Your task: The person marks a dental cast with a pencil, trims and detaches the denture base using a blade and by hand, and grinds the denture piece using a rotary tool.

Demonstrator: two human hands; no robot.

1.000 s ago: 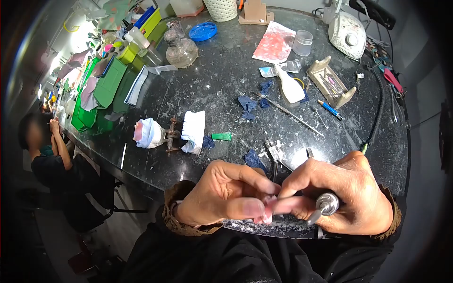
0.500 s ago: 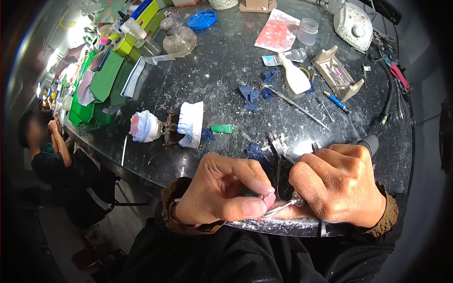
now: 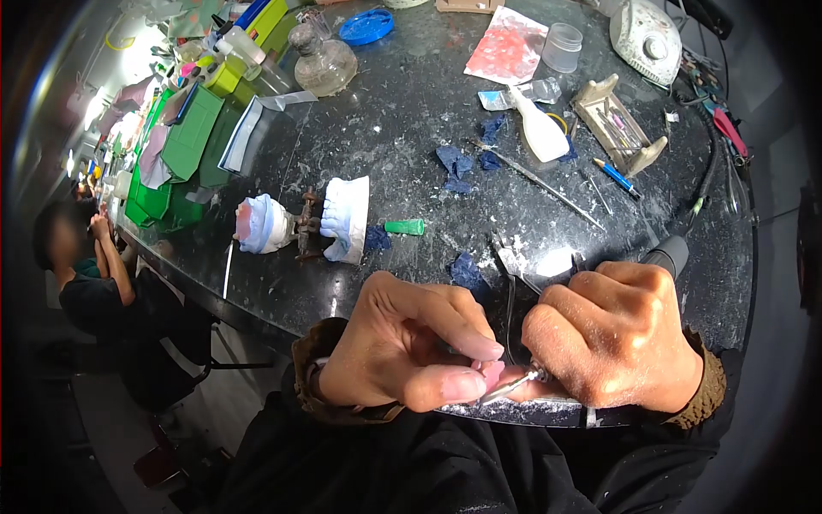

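My left hand (image 3: 411,347) pinches a small pink piece (image 3: 490,370) between thumb and fingertips, near the table's front edge. My right hand (image 3: 612,338) is wrapped round a rotary handpiece (image 3: 668,255), whose dark end shows behind the knuckles. Its slim metal tip (image 3: 512,386) points left and lies right by the pink piece; whether they touch is hard to tell. A finger of my right hand reaches under the tip towards my left hand. Beyond my left hand are a blue-and-white dental cast (image 3: 346,218) and a second cast with pink on it (image 3: 262,224), joined by a metal hinge.
A metal tool (image 3: 512,261) and blue scraps (image 3: 467,271) lie just beyond my hands. Further back are a green cap (image 3: 404,227), a white bottle (image 3: 542,135), a tool rack (image 3: 618,120) and a glass burner (image 3: 327,68). A person (image 3: 98,278) sits at the far left.
The handpiece has turned so that its tip points left beside the pink piece. My right hand has rolled over, knuckles up. The view has shifted slightly, and cloth-like strips on the casts look different.
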